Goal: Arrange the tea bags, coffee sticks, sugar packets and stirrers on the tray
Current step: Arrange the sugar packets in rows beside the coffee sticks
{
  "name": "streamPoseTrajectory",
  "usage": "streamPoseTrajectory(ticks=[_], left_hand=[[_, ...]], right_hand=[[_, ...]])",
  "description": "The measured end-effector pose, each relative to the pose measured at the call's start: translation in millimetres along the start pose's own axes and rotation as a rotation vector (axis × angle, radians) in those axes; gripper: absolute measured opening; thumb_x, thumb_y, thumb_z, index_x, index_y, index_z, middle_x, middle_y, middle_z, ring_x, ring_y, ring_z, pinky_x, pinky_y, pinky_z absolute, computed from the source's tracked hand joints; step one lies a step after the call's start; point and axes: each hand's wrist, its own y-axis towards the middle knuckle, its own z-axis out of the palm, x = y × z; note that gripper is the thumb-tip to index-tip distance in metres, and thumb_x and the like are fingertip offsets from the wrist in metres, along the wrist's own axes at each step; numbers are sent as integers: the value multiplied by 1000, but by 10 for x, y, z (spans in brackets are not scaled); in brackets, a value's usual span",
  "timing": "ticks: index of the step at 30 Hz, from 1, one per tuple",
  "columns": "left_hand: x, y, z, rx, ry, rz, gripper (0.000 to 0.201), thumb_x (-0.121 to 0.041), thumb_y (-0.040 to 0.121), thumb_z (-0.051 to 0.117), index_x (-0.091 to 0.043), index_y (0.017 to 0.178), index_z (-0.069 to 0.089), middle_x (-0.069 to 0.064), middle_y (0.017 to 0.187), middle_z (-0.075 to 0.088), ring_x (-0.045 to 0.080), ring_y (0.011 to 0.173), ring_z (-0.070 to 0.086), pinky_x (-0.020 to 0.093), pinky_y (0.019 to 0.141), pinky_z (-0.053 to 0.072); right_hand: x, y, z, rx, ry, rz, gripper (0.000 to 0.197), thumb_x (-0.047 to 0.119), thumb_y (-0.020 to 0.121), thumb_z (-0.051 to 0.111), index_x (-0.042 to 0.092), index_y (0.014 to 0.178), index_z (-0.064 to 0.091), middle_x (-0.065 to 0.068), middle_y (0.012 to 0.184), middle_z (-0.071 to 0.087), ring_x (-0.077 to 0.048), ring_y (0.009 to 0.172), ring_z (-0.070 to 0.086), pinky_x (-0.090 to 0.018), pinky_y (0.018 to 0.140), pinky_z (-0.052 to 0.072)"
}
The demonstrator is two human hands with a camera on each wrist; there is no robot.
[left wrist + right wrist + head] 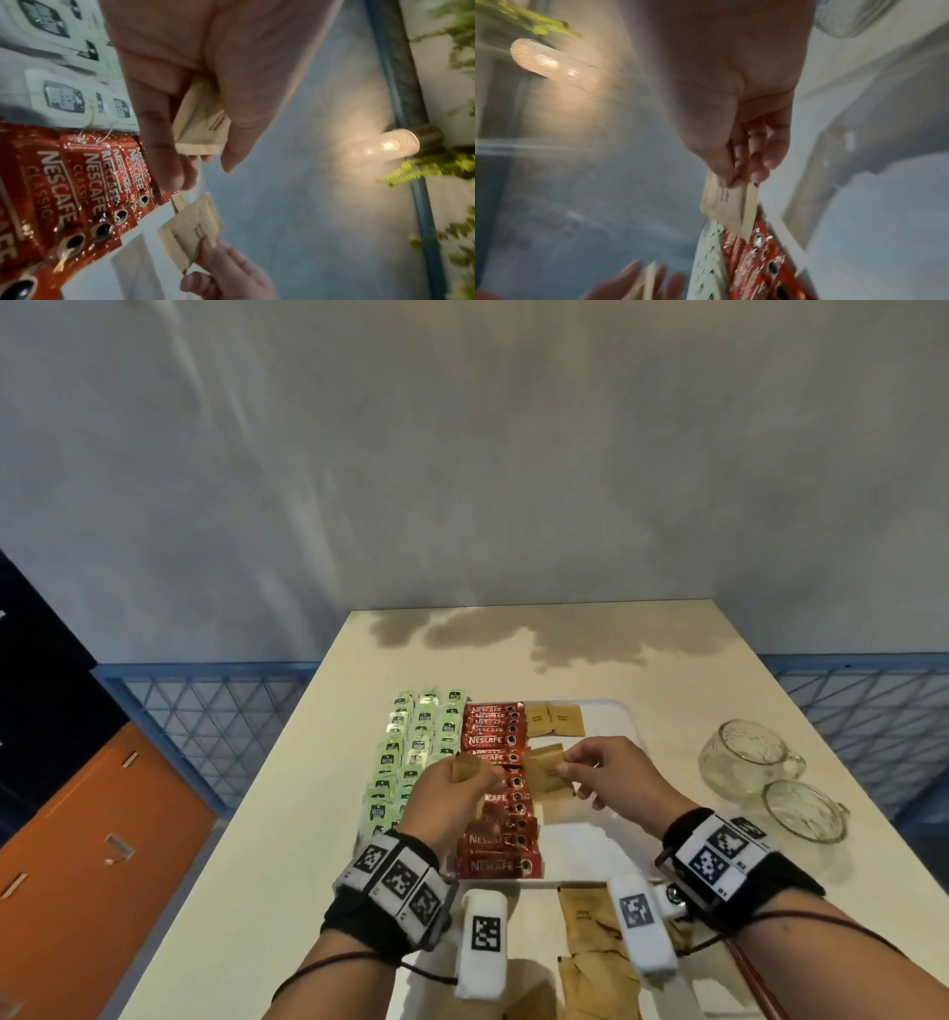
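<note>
A white tray (613, 726) holds green tea bags (411, 752) in rows on its left and red coffee sticks (500, 788) down its middle. Two brown sugar packets (554, 720) lie at the tray's far end. My left hand (457, 788) grips a small stack of brown sugar packets (203, 125) above the coffee sticks. My right hand (595, 770) pinches one brown sugar packet (547, 770) by its edge, just right of the left hand, over the tray; the same single packet (727, 207) hangs from the fingertips in the right wrist view. No stirrers are visible.
Two upturned glass cups (750, 752) (803, 811) sit on the cream table (287, 814) right of the tray. More brown packets (590, 932) lie near the table's front edge under my wrists. A blue railing (205, 706) borders the table; a wall lamp (388, 146) glows.
</note>
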Motion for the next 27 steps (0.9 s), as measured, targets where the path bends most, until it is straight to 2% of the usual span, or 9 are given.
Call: streamPoseTrajectory(ticks=[2, 4, 6, 8, 11, 14, 18, 24, 27], left_hand=[[8, 27, -97, 32, -139, -83, 18, -17, 96, 56, -6, 110, 61, 16, 106, 70, 24, 81, 69, 32, 67, 61], [37, 66, -185, 60, -234, -133, 20, -13, 99, 48, -4, 111, 60, 19, 107, 71, 25, 84, 69, 34, 69, 60], [54, 115, -297, 57, -242, -139, 21, -10, 98, 45, -5, 109, 62, 18, 102, 73, 25, 85, 70, 35, 68, 60], [76, 194, -440, 33, -166, -121, 20, -11, 97, 47, -7, 106, 64, 15, 100, 72, 27, 91, 68, 39, 73, 60], [62, 278, -602, 48, -120, -98, 16, -13, 98, 51, -9, 101, 66, 12, 94, 74, 31, 94, 69, 47, 84, 58], [83, 384, -748, 86, -159, -119, 17, -14, 98, 52, -6, 102, 67, 16, 100, 74, 34, 97, 70, 52, 87, 57], [106, 524, -852, 120, -275, -174, 22, -18, 99, 50, -6, 106, 68, 20, 103, 73, 34, 97, 70, 45, 81, 59], [61, 555, -923, 227, -470, -237, 35, -29, 103, 40, -4, 119, 58, 23, 110, 70, 32, 95, 70, 40, 79, 60], [57, 527, -915, 243, -408, -207, 27, -24, 101, 47, -6, 113, 62, 16, 101, 73, 26, 90, 71, 37, 79, 60]], right_hand=[[-144, 222, 53, -101, 2, 76, 10, 18, 90, 69, 10, 96, 69, -7, 89, 72, -14, 65, 62, -26, 54, 50], [-248, 415, 89, -175, -12, 126, 7, 18, 90, 69, 11, 93, 68, -10, 93, 72, -21, 73, 64, -36, 65, 56], [-301, 586, 149, -233, 7, 161, 7, 17, 89, 69, 14, 93, 65, -9, 99, 71, -26, 85, 67, -44, 79, 57], [-292, 750, 221, -279, -2, 181, 12, 18, 89, 69, 15, 98, 63, -7, 102, 68, -26, 93, 66, -45, 84, 56], [-243, 886, 286, -354, 39, 179, 18, 19, 88, 70, 17, 99, 56, -6, 97, 65, -26, 90, 66, -48, 83, 56], [-257, 978, 354, -361, -11, 177, 23, 19, 87, 71, 17, 100, 52, -8, 94, 64, -26, 89, 65, -49, 80, 56], [-322, 1037, 386, -357, -9, 181, 28, 25, 80, 77, 27, 91, 51, -6, 87, 63, -26, 82, 66, -51, 76, 57], [-170, 936, 414, -414, -56, 209, 33, 27, 80, 80, 17, 99, 54, -3, 81, 64, -22, 80, 65, -44, 74, 54], [-88, 821, 383, -413, -69, 182, 37, 30, 81, 78, 15, 105, 54, 1, 82, 63, -19, 82, 62, -36, 72, 49]])
